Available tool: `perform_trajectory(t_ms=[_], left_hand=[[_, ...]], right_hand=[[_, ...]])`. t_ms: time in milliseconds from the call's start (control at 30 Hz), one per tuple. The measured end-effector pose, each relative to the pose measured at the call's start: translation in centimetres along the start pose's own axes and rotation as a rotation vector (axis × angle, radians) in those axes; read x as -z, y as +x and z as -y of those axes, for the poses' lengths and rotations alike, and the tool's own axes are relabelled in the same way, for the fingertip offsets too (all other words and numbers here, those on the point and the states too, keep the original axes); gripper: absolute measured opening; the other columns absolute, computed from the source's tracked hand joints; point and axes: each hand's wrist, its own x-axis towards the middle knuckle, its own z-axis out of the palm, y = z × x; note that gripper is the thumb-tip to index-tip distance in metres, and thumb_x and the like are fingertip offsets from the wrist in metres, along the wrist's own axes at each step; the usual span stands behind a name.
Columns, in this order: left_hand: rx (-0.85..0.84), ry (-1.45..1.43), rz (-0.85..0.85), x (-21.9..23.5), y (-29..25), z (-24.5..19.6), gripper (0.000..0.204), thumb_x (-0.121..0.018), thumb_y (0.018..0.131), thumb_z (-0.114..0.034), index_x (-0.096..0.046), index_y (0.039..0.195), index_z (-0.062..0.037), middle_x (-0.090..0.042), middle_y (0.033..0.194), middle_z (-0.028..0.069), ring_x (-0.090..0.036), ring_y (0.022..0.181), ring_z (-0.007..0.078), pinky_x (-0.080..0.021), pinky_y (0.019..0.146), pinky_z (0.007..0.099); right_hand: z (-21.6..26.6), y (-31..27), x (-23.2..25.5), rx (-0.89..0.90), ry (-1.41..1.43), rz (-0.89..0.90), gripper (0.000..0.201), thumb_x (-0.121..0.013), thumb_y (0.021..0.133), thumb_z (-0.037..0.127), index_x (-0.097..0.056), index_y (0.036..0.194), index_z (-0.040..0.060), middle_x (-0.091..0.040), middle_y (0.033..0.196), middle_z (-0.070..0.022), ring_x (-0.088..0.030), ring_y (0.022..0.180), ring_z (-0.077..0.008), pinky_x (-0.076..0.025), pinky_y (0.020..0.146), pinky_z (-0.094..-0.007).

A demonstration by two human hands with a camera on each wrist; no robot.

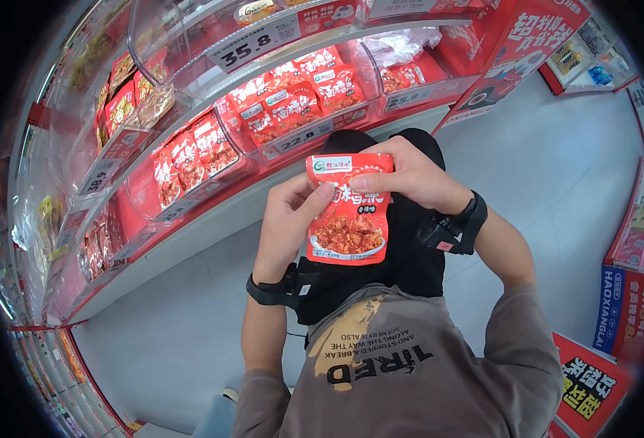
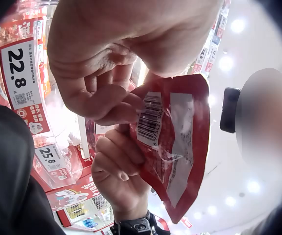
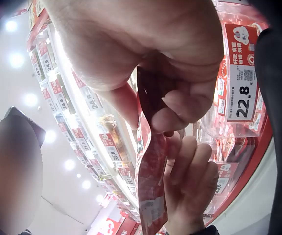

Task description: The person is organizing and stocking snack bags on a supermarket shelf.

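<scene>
A red snack pouch [image 1: 347, 226] is held up in front of the body by both hands. Its front, with white lettering and a picture of a bowl of food, faces the head camera. On its left edge the left hand [image 1: 282, 223] pinches it, thumb across the front and fingers behind. The right hand [image 1: 426, 179] pinches the upper right corner the same way. From the left wrist, the pouch's back [image 2: 180, 142] shows a barcode and a pale printed panel, with curled fingers against it. The right wrist view catches the pouch [image 3: 153, 183] nearly edge-on, slightly bent.
Ahead, a curved shop shelf [image 1: 234, 175] carries clear bins of similar red pouches [image 1: 293, 106] and price tags [image 1: 256, 47]. A red sign panel [image 1: 508, 62] stands at the shelf's right end. More displays [image 1: 632, 303] line the right side, across a pale floor [image 1: 541, 190].
</scene>
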Motion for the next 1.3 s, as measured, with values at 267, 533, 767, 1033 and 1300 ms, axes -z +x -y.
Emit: perform_trajectory(t_ms=[267, 533, 767, 1033, 1300], left_hand=[[-0.031, -0.043, -0.022, -0.2, 0.1, 0.5, 0.023, -0.058, 0.093, -0.017, -0.063, 0.103, 0.0027, -0.066, 0.087, 0.0037, -0.059, 0.078, 0.0056, -0.047, 0.069, 0.0226], [0.067, 0.057, 0.027, 0.4, 0.1, 2.4, 0.026, -0.057, 0.093, -0.02, -0.064, 0.103, 0.0025, -0.065, 0.086, 0.0026, -0.056, 0.07, 0.004, -0.045, 0.061, 0.0201], [0.158, -0.044, 0.036, -0.5, -0.1, 3.4, 0.032, -0.059, 0.093, -0.025, -0.064, 0.098, 0.0056, -0.067, 0.083, 0.0064, -0.062, 0.072, 0.0059, -0.047, 0.058, 0.0191], [0.151, -0.056, 0.03, -0.4, -1.0, 3.6, 0.026, -0.062, 0.09, -0.02, -0.066, 0.096, 0.0048, -0.068, 0.081, 0.0055, -0.062, 0.07, 0.006, -0.048, 0.059, 0.0198], [0.167, -0.014, 0.023, -0.4, -1.0, 4.1, 0.023, -0.065, 0.088, -0.019, -0.068, 0.092, 0.0036, -0.066, 0.074, 0.002, -0.053, 0.062, 0.0015, -0.038, 0.051, 0.018]], right_hand=[[0.1, 0.1, 0.0, -0.123, 0.259, 0.025, 0.03, -0.069, 0.084, 0.018, -0.062, 0.106, -0.002, -0.067, 0.094, -0.0048, -0.063, 0.083, -0.0074, -0.05, 0.073, -0.0228], [-3.1, -1.6, -0.7, -0.215, 0.394, -0.002, 0.039, -0.066, 0.087, 0.018, -0.054, 0.12, 0.0008, -0.062, 0.111, -0.0061, -0.061, 0.098, -0.0116, -0.051, 0.084, -0.0276], [-4.3, -2.6, -1.0, -0.177, 0.456, -0.031, 0.033, -0.065, 0.087, 0.014, -0.057, 0.114, -0.0022, -0.064, 0.106, -0.0089, -0.063, 0.094, -0.0129, -0.051, 0.082, -0.0278], [-4.4, -3.3, -1.7, -0.174, 0.366, -0.042, 0.03, -0.066, 0.086, 0.014, -0.06, 0.111, -0.0023, -0.066, 0.103, -0.0088, -0.063, 0.093, -0.0119, -0.05, 0.082, -0.0272], [-5.2, -3.6, -1.7, -0.182, 0.314, -0.068, 0.032, -0.068, 0.085, 0.016, -0.06, 0.111, -0.0023, -0.067, 0.101, -0.0089, -0.063, 0.09, -0.0114, -0.05, 0.08, -0.0265]])
